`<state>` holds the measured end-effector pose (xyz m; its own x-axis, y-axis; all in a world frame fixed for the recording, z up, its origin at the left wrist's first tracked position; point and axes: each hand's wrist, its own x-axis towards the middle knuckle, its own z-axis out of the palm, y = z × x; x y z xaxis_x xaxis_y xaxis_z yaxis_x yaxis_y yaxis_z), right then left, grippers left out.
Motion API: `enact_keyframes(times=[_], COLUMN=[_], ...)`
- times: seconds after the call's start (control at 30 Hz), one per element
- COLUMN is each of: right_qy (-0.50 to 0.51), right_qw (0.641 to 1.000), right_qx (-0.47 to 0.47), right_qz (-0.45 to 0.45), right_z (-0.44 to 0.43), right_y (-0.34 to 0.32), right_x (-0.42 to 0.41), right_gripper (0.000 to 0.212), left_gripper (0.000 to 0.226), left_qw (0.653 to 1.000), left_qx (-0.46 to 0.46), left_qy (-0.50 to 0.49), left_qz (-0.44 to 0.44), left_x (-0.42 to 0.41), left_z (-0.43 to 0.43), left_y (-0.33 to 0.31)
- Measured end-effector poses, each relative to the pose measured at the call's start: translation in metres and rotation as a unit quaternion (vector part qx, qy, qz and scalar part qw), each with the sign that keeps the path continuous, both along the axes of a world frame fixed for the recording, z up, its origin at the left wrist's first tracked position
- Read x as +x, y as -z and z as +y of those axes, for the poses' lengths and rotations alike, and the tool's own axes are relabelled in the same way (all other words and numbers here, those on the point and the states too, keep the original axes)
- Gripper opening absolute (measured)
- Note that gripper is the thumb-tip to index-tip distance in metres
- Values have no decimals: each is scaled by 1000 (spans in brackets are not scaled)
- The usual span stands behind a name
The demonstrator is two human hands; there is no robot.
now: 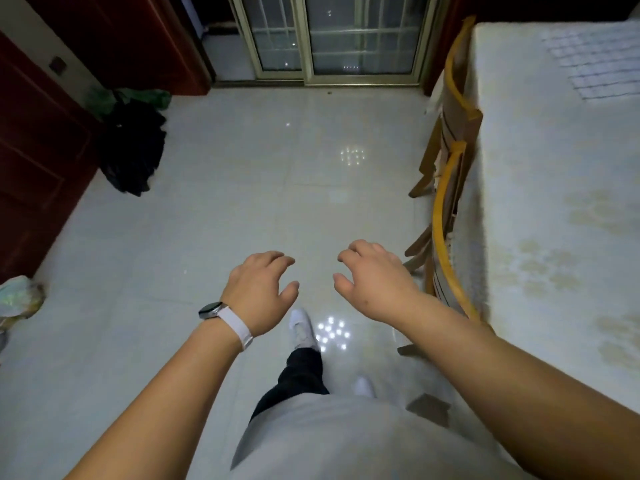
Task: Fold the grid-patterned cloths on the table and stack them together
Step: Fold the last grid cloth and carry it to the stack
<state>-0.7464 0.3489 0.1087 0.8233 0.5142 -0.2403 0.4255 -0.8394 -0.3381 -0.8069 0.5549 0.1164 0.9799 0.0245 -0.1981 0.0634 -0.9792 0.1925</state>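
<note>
A grid-patterned cloth [601,62] lies flat on the table [540,188] at the far right, well away from both hands. The table wears a pale floral cover. My left hand [261,289], with a watch on its wrist, hovers over the floor with its fingers curled and apart, holding nothing. My right hand [374,280] hovers beside it, also empty with loosely curled fingers, just left of the table's edge. Both palms face down.
Two wooden chairs [450,188] stand tucked along the table's left side. A black bag [133,147] sits on the glossy tiled floor [242,188] by a red door at left. Glass doors close off the far wall. My white shoe [303,327] shows below my hands.
</note>
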Motion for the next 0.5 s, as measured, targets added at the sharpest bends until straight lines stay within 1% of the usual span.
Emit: enact_keyframes(times=[0.13, 0.3, 0.5], right_qy=[38, 83, 119], right_qw=[998, 993, 987], right_qx=[-38, -78, -96], right_qz=[-22, -40, -45], right_z=[13, 51, 96], right_y=[2, -7, -24], right_x=[44, 118, 203], right_gripper=[44, 44, 44], left_gripper=[48, 50, 61], left_qw=[1000, 997, 993], left_qx=[-18, -54, -63], left_qy=[18, 46, 86], left_qz=[-10, -21, -43], left_x=[55, 143, 249], left_z=[25, 68, 123], left_y=[10, 17, 11])
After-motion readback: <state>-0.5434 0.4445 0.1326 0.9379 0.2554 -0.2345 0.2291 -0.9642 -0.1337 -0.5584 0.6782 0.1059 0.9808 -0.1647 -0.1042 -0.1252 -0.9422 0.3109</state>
